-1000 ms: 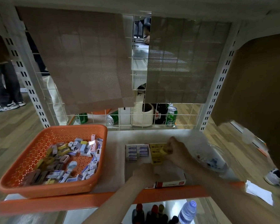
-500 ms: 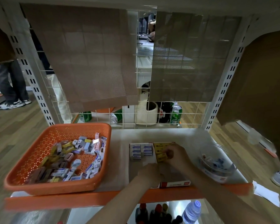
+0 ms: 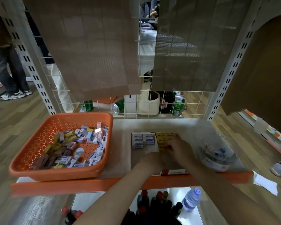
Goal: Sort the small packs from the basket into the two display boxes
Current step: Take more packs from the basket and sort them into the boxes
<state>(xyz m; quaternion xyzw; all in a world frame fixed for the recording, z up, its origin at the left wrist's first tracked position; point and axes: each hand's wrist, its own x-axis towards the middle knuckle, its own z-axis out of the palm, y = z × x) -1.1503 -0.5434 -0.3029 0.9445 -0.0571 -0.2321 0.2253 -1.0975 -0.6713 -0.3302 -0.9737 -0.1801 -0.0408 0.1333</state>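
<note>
**Desk:** Where are we?

**Photographer:** A shop shelf [image 3: 120,127] with an orange front edge, backed by a wire grid [image 3: 152,103] hung with mesh mats [image 3: 88,54]. A person leans in over it, sorting stock.

**Desk:** And the centre of the shot?

**Photographer:** Two display boxes side by side, mid-shelf. The left display box [image 3: 139,157] has white-and-blue packs [image 3: 143,140] ranked at its far end. The right display box [image 3: 175,172] has yellow packs [image 3: 164,138] ranked the same way. My reading is one colour per box, each filled from the back so the rows stay square.

**Desk:** The hands?

**Photographer:** The right hand [image 3: 180,148] is down on the yellow row, fingertips touching the packs. It looks like seating or squaring one, but motion blur hides whether the fingers pinch a pack or only press. The left hand [image 3: 152,161] sits at the near part of the boxes, back to the lens with its fingers hidden. I cannot tell whether it is clenched, slack or holding anything. It seems placed to brace the boxes against the push.

**Desk:** How much is left?

**Photographer:** Plenty, by the look of it. The orange basket [image 3: 58,173] stands just left of the boxes, within easy reach, with a heap of loose packs [image 3: 81,143] jumbled in mixed colours.

**Desk:** Anything else?

**Photographer:** A clear tub [image 3: 217,153] holding a few small items sits to the right of the boxes. Drink cans [image 3: 178,105] stand behind the grid.
</note>
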